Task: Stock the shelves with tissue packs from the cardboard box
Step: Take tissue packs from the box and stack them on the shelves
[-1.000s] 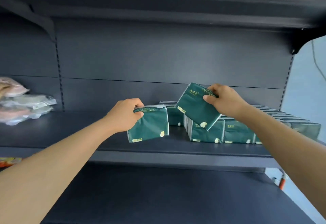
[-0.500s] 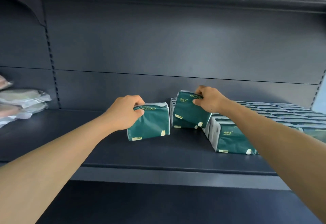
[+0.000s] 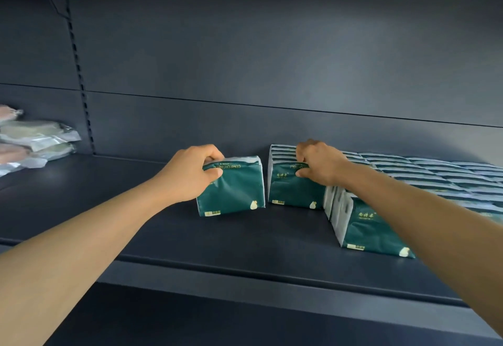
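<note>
On the dark steel shelf [image 3: 190, 239], my right hand [image 3: 318, 163] clamps a tissue pack [image 3: 295, 190] against the row [image 3: 283, 152]. My left hand [image 3: 187, 174] pinches another pack [image 3: 234, 193], probably resting; I'd square both flush.

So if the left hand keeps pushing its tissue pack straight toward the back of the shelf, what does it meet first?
Probably nothing before the back panel. The left hand and its tissue pack sit left of the stocked rows, though depth is hard to judge.
</note>
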Motion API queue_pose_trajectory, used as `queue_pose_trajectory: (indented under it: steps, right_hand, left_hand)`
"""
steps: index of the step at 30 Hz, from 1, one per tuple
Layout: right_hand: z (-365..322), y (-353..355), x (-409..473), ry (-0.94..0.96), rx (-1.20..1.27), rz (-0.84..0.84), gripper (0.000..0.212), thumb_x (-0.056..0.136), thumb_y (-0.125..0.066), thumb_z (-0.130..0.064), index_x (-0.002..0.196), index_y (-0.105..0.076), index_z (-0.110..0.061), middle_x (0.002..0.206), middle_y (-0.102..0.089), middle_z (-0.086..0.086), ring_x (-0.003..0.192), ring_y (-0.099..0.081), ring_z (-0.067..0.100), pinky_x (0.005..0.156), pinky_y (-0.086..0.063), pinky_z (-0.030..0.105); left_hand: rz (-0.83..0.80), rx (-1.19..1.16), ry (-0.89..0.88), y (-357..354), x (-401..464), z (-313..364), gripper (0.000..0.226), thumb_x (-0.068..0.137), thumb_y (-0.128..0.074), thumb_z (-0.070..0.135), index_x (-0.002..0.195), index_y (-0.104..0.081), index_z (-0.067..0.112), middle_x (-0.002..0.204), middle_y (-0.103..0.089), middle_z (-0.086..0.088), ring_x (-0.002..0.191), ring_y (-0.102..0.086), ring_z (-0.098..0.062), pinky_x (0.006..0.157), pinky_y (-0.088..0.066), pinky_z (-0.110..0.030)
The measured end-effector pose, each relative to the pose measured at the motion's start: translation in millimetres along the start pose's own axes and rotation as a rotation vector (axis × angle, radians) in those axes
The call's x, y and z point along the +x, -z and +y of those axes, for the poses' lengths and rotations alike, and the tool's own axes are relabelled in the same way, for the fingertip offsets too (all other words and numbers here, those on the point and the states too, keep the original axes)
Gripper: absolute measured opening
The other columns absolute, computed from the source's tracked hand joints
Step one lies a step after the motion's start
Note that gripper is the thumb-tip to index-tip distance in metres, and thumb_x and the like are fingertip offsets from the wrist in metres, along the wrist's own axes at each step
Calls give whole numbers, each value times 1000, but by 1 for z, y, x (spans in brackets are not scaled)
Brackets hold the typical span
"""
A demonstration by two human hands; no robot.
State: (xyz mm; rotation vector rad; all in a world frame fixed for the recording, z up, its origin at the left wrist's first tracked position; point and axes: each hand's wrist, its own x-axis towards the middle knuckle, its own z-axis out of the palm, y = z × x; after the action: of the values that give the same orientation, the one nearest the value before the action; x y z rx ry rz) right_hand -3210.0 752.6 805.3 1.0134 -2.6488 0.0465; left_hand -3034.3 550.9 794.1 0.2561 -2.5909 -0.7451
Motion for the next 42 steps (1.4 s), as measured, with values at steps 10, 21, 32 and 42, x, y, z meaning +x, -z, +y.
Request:
queue_pose_trajectory:
  steps: [10, 21, 32, 42]
  right_hand:
    - [32, 29, -25, -78, 281, 182, 46, 91, -55, -24, 132, -39, -9, 132, -43, 14, 120, -47, 29, 100, -41, 39]
    - [76, 32, -61, -169, 337, 221, 44, 90, -59, -26, 128, -44, -9, 125, -49, 11, 110, -52, 25, 87, -36, 25]
    - [81, 17, -75, -156, 354, 145, 42, 93, -54, -27, 131, -44, -12, 128, -51, 8, 117, -50, 21, 91, -36, 24]
    - [78, 8, -77, -134, 356, 41, 37, 94, -50, -27, 128, -47, -11, 120, -58, 6, 107, -54, 20, 89, -45, 29]
  left_hand:
    - [-18, -13, -89, -27, 14, 26, 13, 91, -57, 15, 100, -61, 23, 90, -65, 12, 82, -60, -9, 66, -41, -16]
    - [74, 160, -197, -108, 53, 72, 24, 94, -55, 24, 118, -54, 25, 121, -42, 5, 120, -35, -14, 80, -46, -36]
    - [46, 143, -85, -127, 39, 55, 75, 79, -74, 20, 140, -32, 32, 150, -21, 2, 127, -42, -24, 95, -46, -41]
    - [154, 96, -55, -128, 35, 59, 63, 78, -74, 9, 131, -46, 28, 127, -55, 2, 102, -57, -23, 87, -47, -35]
